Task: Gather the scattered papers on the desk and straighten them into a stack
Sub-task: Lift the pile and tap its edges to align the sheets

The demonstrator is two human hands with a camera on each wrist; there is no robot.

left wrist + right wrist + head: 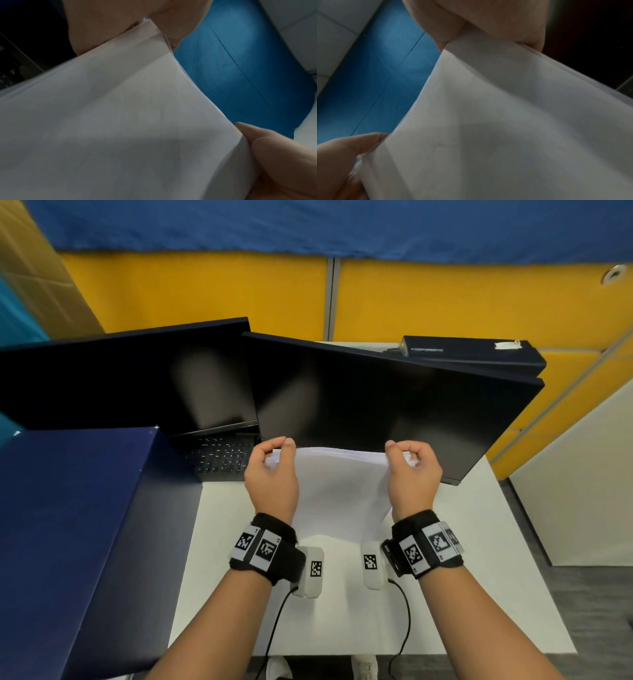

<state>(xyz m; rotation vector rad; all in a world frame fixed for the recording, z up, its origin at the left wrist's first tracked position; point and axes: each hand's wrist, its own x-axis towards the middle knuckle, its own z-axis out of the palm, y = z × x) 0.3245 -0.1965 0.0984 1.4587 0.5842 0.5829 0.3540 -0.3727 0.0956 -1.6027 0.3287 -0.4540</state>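
Observation:
A bundle of white papers [337,491] stands upright on its lower edge on the white desk [486,559], just in front of the right monitor. My left hand [274,460] pinches its upper left corner and my right hand [409,462] pinches its upper right corner. In the left wrist view the papers [120,128] fill the picture, held between the thumb and fingers [278,155]. The right wrist view shows the same sheets [513,121] clamped under the fingers [342,159].
Two dark monitors [376,402] and an open laptop [219,455] stand right behind the papers. A large dark blue box [78,535] takes up the left side of the desk. A black device [472,352] sits at the back right. Yellow partitions close off the rear.

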